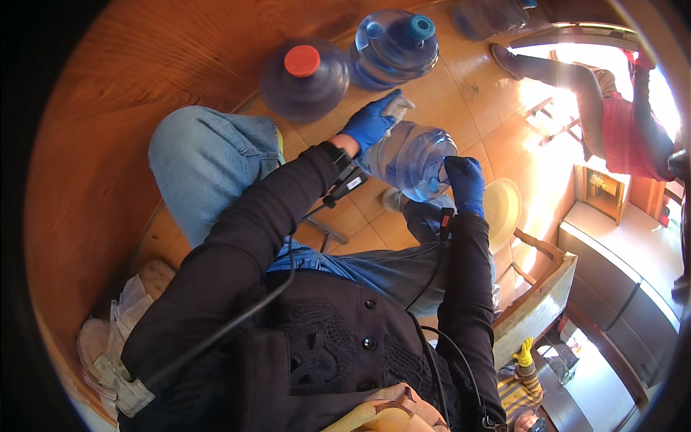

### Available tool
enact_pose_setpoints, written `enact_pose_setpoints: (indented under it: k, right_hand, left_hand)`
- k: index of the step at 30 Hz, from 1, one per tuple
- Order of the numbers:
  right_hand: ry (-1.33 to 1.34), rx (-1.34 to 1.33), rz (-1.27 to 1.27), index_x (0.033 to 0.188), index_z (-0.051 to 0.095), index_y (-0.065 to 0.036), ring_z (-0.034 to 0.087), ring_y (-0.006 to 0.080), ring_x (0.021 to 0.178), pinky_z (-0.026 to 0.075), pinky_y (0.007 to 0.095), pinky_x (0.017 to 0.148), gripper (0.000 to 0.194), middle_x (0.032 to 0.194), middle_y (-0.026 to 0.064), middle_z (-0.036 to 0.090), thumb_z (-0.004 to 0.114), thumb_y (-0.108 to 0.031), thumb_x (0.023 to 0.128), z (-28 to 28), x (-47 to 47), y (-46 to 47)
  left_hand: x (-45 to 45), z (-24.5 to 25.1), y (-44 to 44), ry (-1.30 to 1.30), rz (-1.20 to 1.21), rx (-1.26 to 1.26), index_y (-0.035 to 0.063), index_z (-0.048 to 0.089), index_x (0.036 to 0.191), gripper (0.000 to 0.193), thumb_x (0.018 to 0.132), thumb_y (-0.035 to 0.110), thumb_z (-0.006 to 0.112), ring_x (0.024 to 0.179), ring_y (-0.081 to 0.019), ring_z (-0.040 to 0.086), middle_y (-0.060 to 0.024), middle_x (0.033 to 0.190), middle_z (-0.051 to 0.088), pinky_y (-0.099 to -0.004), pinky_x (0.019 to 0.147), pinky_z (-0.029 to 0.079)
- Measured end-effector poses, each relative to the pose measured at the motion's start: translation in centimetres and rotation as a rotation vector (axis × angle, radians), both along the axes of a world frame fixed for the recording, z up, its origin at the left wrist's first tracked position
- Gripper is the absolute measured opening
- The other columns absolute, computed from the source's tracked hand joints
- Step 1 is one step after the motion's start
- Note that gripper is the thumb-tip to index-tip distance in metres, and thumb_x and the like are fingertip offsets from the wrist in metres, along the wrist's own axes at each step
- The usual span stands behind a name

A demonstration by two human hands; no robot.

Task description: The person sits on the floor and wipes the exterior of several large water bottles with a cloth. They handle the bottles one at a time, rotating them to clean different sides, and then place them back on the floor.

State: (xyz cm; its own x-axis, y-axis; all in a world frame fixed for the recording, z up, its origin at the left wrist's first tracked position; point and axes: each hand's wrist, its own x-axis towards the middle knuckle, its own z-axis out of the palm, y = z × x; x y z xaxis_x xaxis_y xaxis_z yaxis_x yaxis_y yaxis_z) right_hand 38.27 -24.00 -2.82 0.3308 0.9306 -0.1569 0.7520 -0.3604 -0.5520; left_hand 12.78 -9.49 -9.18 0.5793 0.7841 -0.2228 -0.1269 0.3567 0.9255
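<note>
My left hand (368, 123), in a blue rubber glove, is closed around a greyish-white rag (398, 107). It is beside one end of a clear, blue-tinted plastic water jug (406, 156), held tilted between my legs. My right hand (463, 182), also blue-gloved, grips the jug's other end; its fingers hide part of that end, so I cannot tell if they hold the neck. Just beyond my left hand stands a jug with a red cap (303, 60). Next to that jug stands another with a blue cap (421, 27).
A pale yellow basin (502, 213) sits right of my right hand. A wooden table or bench (540, 308) is at lower right, near a person's yellow glove (522, 352). Another person (583, 97) is at upper right. A wooden panel (135, 70) rises on the left.
</note>
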Motion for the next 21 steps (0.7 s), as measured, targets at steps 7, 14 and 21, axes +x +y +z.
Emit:
enact_pose_setpoints:
  k: [7, 14, 21]
  right_hand:
    - [0.019, 0.019, -0.046, 0.1, 0.078, -0.008, 0.067, 0.0229, 0.093, 0.053, 0.0323, 0.083, 0.016, 0.097, 0.0086, 0.066, 0.076, -0.01, 0.085, -0.5, 0.9, -0.5]
    - [0.12, 0.076, -0.163, 0.099, 0.078, -0.007, 0.068, 0.0239, 0.092, 0.054, 0.0326, 0.084, 0.017, 0.097, 0.0097, 0.067, 0.078, -0.012, 0.083, -2.6, 3.3, -0.9]
    - [0.174, 0.049, -0.302, 0.098, 0.077, -0.004, 0.069, 0.02, 0.091, 0.054, 0.0314, 0.082, 0.017, 0.1, 0.0084, 0.068, 0.079, -0.017, 0.086, -3.4, 3.5, 0.0]
  left_hand:
    - [5.2, -5.2, 0.3, 0.636, -0.359, 0.751, 0.0221, 0.057, 0.143, 0.045, 0.099, 0.019, 0.051, 0.128, -0.0348, 0.056, -0.0115, 0.147, 0.054, -0.0413, 0.108, 0.046]
    - [0.5, -14.9, -6.4, 0.683, -0.205, 0.223, 0.0191, 0.053, 0.146, 0.06, 0.088, 0.01, 0.066, 0.125, -0.0362, 0.058, -0.0225, 0.136, 0.058, -0.0441, 0.104, 0.047]
    - [5.4, -3.4, -12.9, 0.306, 0.271, 0.479, 0.0096, 0.048, 0.149, 0.061, 0.089, 0.004, 0.059, 0.13, -0.0413, 0.053, -0.0224, 0.145, 0.051, -0.0435, 0.105, 0.046]
